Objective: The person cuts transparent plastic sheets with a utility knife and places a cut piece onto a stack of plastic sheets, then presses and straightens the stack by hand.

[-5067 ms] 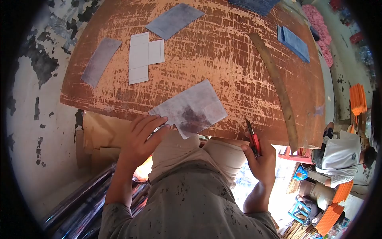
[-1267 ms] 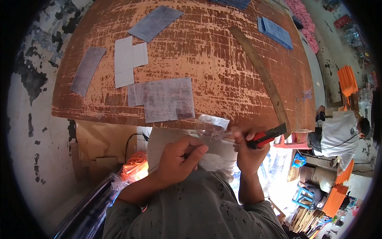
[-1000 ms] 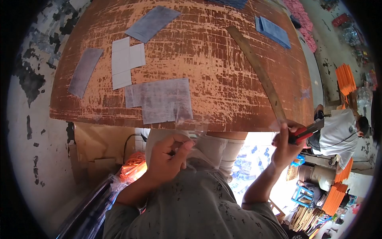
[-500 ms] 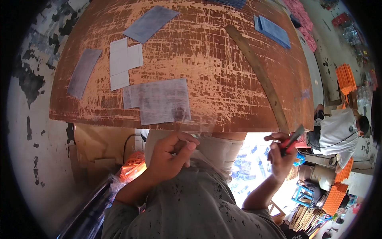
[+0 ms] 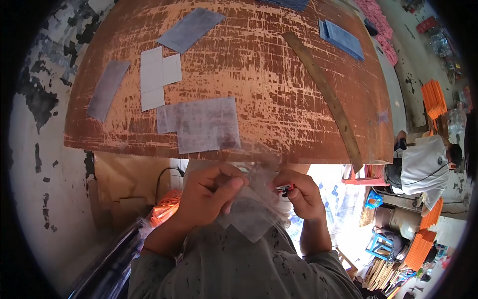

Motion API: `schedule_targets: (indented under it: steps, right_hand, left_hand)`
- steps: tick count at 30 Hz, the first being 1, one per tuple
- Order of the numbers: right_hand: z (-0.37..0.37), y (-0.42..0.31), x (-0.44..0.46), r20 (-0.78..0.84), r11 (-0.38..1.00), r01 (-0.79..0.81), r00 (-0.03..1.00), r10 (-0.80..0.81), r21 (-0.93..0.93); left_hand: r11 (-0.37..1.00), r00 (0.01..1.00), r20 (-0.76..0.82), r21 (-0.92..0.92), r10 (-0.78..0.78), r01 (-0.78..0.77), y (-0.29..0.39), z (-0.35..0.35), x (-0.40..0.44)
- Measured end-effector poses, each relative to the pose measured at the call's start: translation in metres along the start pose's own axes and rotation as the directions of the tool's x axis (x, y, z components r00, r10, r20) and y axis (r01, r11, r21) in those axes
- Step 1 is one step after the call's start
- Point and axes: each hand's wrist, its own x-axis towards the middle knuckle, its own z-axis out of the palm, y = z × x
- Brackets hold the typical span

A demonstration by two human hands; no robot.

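Near the left edge of the table [image 5: 376, 149], a grey strip [image 5: 108, 90] lies slanted; below the near-left corner, brown cardboard [image 5: 130, 174] stands against the wall. Next comes a white paper pattern [image 5: 152, 79], flat, with a stepped outline. To its right, toward the far edge, lies a grey-blue rectangle [image 5: 191, 30]; a larger stepped grey piece [image 5: 206, 124] sits close to the near edge.

The left hand [image 5: 206, 192], just off that edge, has its fingers closed in a narrow pinch on clear plastic film [image 5: 251, 217], which hangs creased over the lap between the hands. The right hand [image 5: 306, 197] is curled around a red-handled cutter [image 5: 285, 189]; whether it also grips the film, I cannot tell. The blade is hard to make out, so the safe way is to point it away from the left fingers and the lap. The film looks thin and clingy: a light pinch at its margin, with slack eased out gently, should limit creasing.

Farther right, a long ruler [image 5: 323, 84] reaches the near edge, and folded blue pieces [image 5: 341, 40] lie toward the far-right corner. Beyond the table, a blue plastic bag [image 5: 373, 200] hides its contents, near a person in a white shirt [image 5: 423, 167].
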Motion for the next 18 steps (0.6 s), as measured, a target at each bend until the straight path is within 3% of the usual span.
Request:
schedule_targets:
  steps: [3, 8, 12, 14, 18]
  right_hand:
    - [0.003, 0.000, -0.007, -0.069, 0.989, -0.077, 0.994, 0.086, 0.124]
    - [-0.001, 0.014, -0.010, -0.002, 0.993, -0.061, 0.998, 0.061, 0.106]
    - [0.004, 0.024, -0.015, 0.074, 0.993, -0.063, 0.996, 0.056, 0.097]
    - [0.007, 0.024, -0.016, 0.064, 0.989, -0.069, 0.996, 0.061, 0.132]
    - [0.010, 0.014, -0.008, 0.013, 0.992, 0.004, 1.000, -0.006, 0.122]
  left_hand:
    - [1.000, 0.998, 0.066, 0.010, -0.024, 0.023, 0.001, -0.001, 0.005]
    - [0.995, 0.976, 0.214, -0.100, 0.033, -0.012, 0.002, 0.003, 0.015]
    - [0.999, 0.994, 0.112, -0.024, -0.019, 0.022, 0.007, 0.006, 0.016]
    - [0.993, 0.997, 0.049, 0.102, -0.061, 0.056, 0.016, 0.011, 0.017]
    - [0.992, 0.998, 0.010, 0.111, -0.065, 0.063, 0.015, 0.017, 0.015]
